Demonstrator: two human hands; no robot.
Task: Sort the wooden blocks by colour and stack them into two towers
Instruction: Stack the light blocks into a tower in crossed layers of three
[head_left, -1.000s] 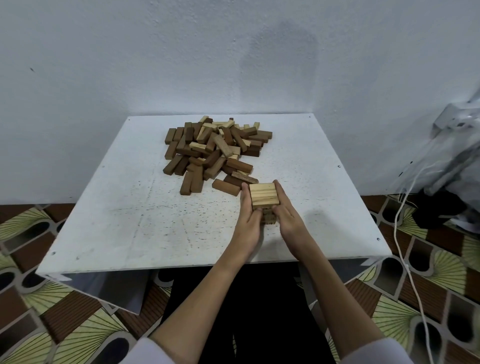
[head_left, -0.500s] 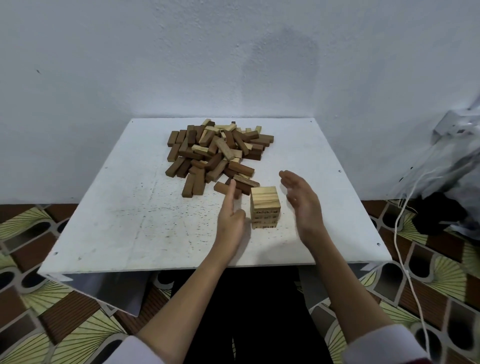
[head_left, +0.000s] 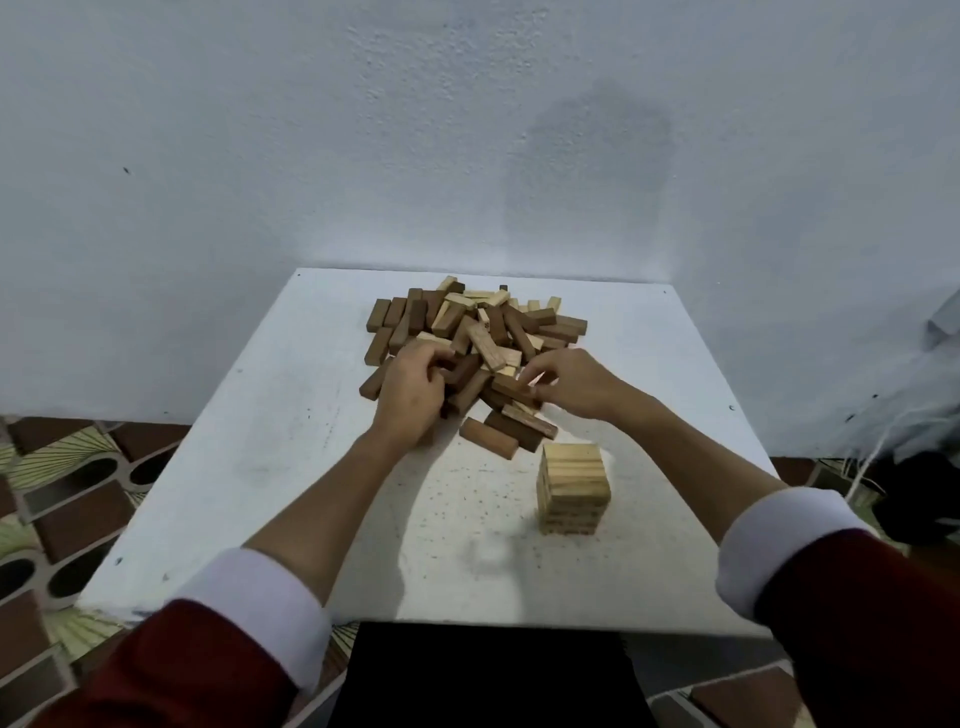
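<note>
A loose pile of dark and light wooden blocks (head_left: 483, 332) lies at the far middle of the white table (head_left: 291, 467). A short tower of light blocks (head_left: 574, 488) stands upright near the front right, apart from both hands. My left hand (head_left: 413, 392) rests on the pile's near left side, fingers curled around a dark block (head_left: 462, 370). My right hand (head_left: 571, 384) is at the pile's near right side, with thumb and fingertips pinched on the end of a brown block (head_left: 511, 387). Both blocks still lie in the pile.
A dark block (head_left: 488, 437) lies loose between the pile and the tower. The table stands against a white wall (head_left: 467, 156). Patterned floor tiles (head_left: 67, 493) surround it, and cables and a dark bundle (head_left: 919, 467) lie at the right.
Both hands have let go of the light tower and reached forward into the pile. The tower stands alone. The camera has tilted, so the table sits lower in view.
</note>
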